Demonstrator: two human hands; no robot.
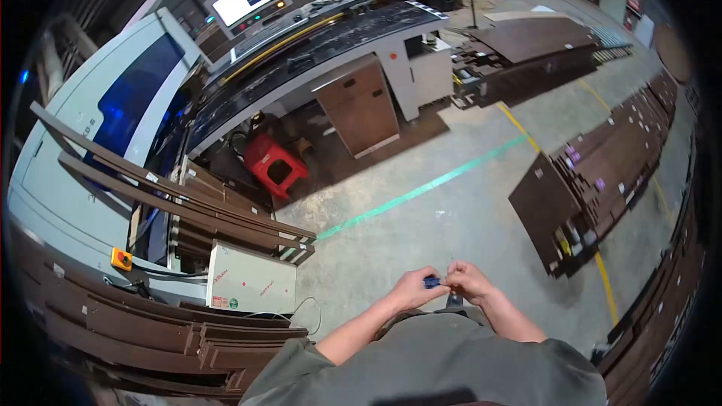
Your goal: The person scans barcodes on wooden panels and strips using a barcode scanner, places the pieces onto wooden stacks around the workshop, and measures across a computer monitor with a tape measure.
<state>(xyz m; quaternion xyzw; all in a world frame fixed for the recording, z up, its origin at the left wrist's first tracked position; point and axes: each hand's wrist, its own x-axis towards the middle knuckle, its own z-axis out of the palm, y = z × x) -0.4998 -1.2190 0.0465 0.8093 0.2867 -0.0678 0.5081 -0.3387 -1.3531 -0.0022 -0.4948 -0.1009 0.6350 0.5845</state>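
Close in front of my body, my left hand (413, 289) is closed round a small dark blue object (431, 283), whose kind I cannot make out. My right hand (469, 283) meets it from the other side, its fingers pinched together at the object's right end. Whatever sits between the right fingertips is too small to name. Both hands are over the concrete floor, just ahead of my grey-green shirt (444, 353).
A panel machine (316, 60) with a lit screen (247, 0) stands ahead. Beneath it is a red stool (275, 165). Stacks of brown boards lie at right (602, 158) and left (128, 316). Green tape (421, 188) crosses the floor. A white box (252, 280) stands at left.
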